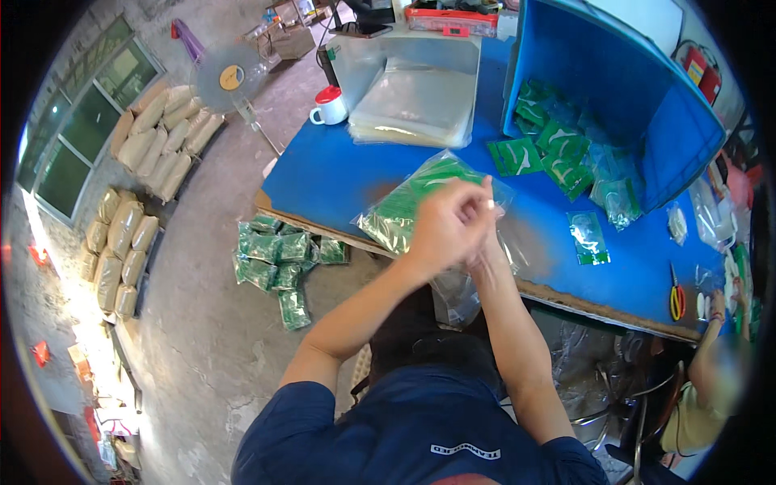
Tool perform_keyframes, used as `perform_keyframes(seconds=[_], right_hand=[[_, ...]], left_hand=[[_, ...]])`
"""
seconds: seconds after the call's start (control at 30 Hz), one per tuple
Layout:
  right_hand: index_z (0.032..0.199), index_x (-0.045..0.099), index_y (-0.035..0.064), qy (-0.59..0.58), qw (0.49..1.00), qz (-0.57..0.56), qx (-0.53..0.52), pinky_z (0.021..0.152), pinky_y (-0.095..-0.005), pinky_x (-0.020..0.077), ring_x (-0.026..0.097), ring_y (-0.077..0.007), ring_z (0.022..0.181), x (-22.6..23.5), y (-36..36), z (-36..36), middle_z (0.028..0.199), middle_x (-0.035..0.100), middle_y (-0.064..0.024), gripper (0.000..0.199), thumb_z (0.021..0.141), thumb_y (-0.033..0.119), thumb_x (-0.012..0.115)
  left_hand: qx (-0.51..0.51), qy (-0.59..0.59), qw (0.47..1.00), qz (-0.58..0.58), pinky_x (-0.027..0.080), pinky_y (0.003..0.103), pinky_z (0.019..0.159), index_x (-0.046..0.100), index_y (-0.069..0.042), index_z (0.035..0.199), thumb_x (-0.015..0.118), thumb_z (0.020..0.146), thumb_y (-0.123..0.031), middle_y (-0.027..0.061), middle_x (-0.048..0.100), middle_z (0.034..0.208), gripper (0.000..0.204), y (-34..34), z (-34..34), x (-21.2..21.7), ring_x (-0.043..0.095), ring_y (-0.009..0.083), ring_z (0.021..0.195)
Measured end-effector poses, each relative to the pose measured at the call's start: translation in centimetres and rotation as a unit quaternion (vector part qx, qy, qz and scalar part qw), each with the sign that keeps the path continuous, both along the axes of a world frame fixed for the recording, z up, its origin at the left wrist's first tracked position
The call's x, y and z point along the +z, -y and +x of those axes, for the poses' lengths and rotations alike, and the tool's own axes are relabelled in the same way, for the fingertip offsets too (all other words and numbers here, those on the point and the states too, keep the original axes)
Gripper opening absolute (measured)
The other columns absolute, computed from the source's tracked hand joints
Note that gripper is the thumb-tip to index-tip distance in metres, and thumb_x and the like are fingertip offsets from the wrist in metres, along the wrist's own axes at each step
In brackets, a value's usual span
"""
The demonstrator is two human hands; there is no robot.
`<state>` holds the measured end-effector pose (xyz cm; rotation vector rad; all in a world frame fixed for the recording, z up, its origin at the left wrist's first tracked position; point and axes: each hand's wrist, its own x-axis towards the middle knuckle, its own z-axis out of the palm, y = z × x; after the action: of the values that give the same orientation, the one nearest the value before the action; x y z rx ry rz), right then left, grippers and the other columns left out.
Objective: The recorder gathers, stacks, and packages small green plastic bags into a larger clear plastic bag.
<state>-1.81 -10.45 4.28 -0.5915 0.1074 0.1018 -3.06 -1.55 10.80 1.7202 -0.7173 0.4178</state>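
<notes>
My left hand (449, 225) is closed, its thumb and fingers curled together above a clear plastic bag filled with green packets (396, 212). What those fingers pinch, if anything, is too small to make out. Pressed close against it is my right hand (483, 239), mostly hidden behind the left, so its fingers do not show well. The filled bag lies on the blue tabletop (323, 174) near its front edge. Below the hands, loose clear plastic (459, 295) hangs over that edge.
A tipped blue bin (602, 48) spills green packets (566, 153); one packet (588, 237) lies apart. Clear bags (416, 101) are stacked beside a red-lidded mug (329, 105). Scissors (676, 295) lie near another person's hand (716, 305). Filled green bags (275, 259) and sacks (121, 242) sit left.
</notes>
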Motion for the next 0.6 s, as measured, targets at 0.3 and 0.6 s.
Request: perform_keyframes(seconds=[0.3, 0.6], right_hand=[[0.139, 0.050, 0.0106, -0.089, 0.986, 0.064, 0.123, 0.110, -0.0610, 0.0315, 0.048, -0.0334, 0.128, 3.8, 0.1, 0.4, 0.137, 0.054, -0.0141, 0.091, 0.089, 0.083, 0.029], [0.129, 0.058, 0.0068, -0.127, 0.987, -0.048, 0.087, 0.099, -0.0503, 0.0473, 0.061, -0.0305, 0.108, 5.6, -0.7, 0.1, 0.120, 0.065, -0.0141, 0.082, 0.095, 0.076, 0.028]], left_hand=[[-0.183, -0.514, 0.837, 0.042, 0.030, 0.037, 0.116, 0.037, -0.003, 0.151, 0.060, 0.096, -0.049, 0.0133, 0.045, 0.151, 0.075, -15.9, 12.2, -6.8, 0.041, 0.0222, 0.139], [-0.259, -0.394, 0.881, 0.025, 0.030, 0.035, 0.116, 0.031, 0.000, 0.153, 0.057, 0.100, -0.041, 0.0128, 0.040, 0.155, 0.072, -16.1, 9.4, -7.6, 0.037, 0.0230, 0.142]])
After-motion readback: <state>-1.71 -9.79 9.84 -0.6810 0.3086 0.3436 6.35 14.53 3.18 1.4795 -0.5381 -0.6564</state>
